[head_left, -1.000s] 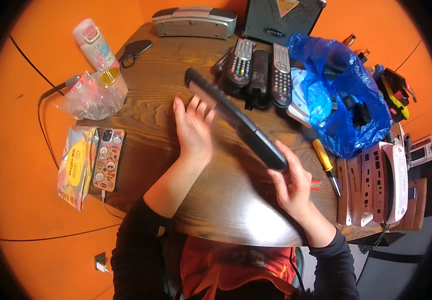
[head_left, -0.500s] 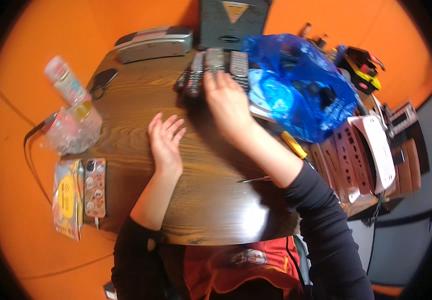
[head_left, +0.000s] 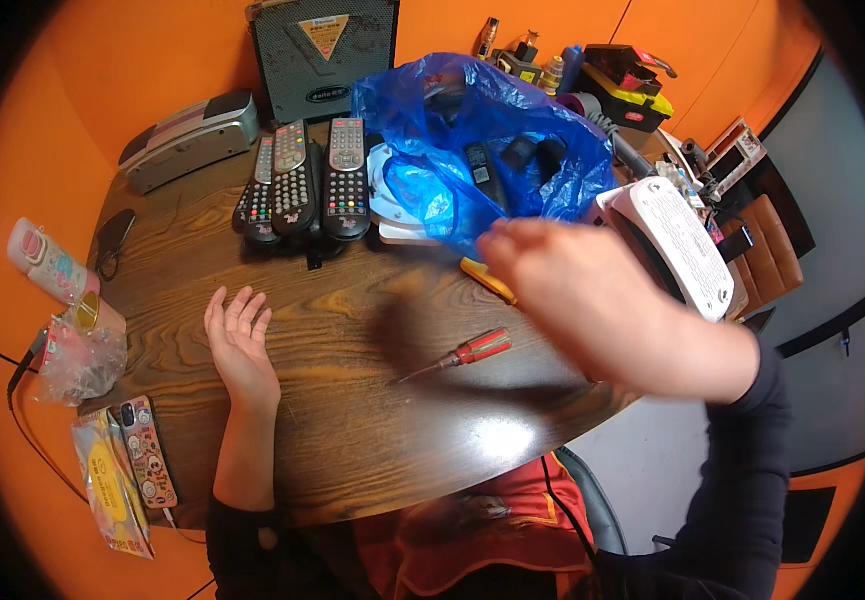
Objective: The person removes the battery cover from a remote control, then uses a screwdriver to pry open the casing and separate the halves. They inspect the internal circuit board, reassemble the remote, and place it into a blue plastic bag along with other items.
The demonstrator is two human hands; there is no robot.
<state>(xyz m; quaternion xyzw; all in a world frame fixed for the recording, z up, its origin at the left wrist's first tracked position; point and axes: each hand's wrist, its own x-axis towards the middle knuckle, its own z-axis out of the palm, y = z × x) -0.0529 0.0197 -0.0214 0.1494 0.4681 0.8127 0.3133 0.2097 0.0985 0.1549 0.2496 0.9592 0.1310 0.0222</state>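
In the head view, blur smeared my right hand point(head_left: 593, 300) — I couldn't tell whether it gripped anything — and it hid part of a yellow handle point(head_left: 487, 280). The crinkled, translucent blue plastic bag point(head_left: 383, 102) sat just beyond it, dark objects point(head_left: 484, 176) inside. My left hand point(head_left: 244, 352), empty, fingers loosely spread, was over the wood-grained table point(head_left: 343, 400).

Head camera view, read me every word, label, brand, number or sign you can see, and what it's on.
I won't copy out wording or numbers, only say where print stands.
Dark speaker: print on a yellow triangular sticker and an oval badge.
Shiny packet: print on a yellow label.
Remote controls: button markings too small to read.
White box: print too small.
Red cloth: mark too blurred.
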